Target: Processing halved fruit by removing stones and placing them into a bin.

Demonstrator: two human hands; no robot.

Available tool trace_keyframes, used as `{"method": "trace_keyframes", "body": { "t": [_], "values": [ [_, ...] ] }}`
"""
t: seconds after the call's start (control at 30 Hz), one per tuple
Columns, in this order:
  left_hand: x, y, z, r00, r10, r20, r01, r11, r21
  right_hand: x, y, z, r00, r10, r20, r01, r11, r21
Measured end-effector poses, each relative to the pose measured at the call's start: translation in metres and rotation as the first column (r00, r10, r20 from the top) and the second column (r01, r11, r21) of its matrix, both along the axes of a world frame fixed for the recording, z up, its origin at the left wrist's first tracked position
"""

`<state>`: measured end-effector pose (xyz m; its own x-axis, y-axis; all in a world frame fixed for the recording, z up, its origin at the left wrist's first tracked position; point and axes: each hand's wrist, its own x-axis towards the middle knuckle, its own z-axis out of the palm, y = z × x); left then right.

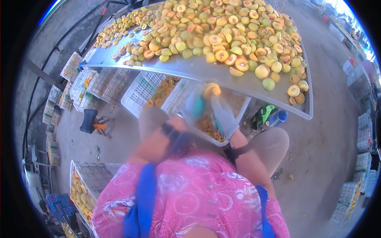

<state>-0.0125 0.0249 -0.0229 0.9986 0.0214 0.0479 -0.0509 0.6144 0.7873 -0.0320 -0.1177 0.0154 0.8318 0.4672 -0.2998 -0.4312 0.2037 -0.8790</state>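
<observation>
2 gloved hands: left hand (193, 108), right hand (224, 117), both over 1 white crate (244, 109) between 2 knees. 1 orange fruit (211, 91) at right fingertips, near the table (190, 65) edge. Motion blur: can't tell whether either hand's fingers pinch or spread. 1 second crate (137, 89) to the left, 1 blue bottle (279, 116) beyond right knee.

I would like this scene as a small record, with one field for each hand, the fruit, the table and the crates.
Left hand: gloved, blurred, beside an orange fruit piece; grip unclear
Right hand: pale glove, fingertips by the same piece; grip unclear
Fruit heap: yellow, green and orange, many pieces cut
Metal table: carries the heap, bare near its front edge
Crate below hands: white, fruit pieces inside
Crate to its left: white, slatted, also holding pieces
</observation>
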Motion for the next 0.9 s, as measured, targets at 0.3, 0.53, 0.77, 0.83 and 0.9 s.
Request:
{"method": "trace_keyframes", "body": {
  "t": [0.3,0.53,0.77,0.83,0.9],
  "values": [
    [0.003,-0.022,0.001,0.966,0.229,-0.118,-0.208,0.964,0.166,0.001,0.002,-0.017,0.992,0.030,0.124,-0.009,0.986,-0.167],
    [0.008,-0.012,0.008,0.950,0.172,-0.260,-0.163,0.985,0.057,-0.003,0.000,-0.013,0.975,0.101,0.198,-0.062,0.978,-0.198],
    [0.003,-0.018,0.000,0.928,0.373,0.017,-0.330,0.797,0.506,-0.005,0.003,-0.020,0.973,0.051,0.226,-0.011,0.984,-0.175],
    [0.006,-0.006,0.006,0.955,0.297,0.004,-0.253,0.806,0.535,-0.006,0.005,-0.026,0.963,0.055,0.263,-0.005,0.982,-0.188],
    [0.002,-0.004,0.021,0.975,0.224,-0.015,-0.177,0.809,0.561,-0.006,0.006,-0.026,0.953,0.064,0.297,-0.003,0.980,-0.201]
  ]
}}
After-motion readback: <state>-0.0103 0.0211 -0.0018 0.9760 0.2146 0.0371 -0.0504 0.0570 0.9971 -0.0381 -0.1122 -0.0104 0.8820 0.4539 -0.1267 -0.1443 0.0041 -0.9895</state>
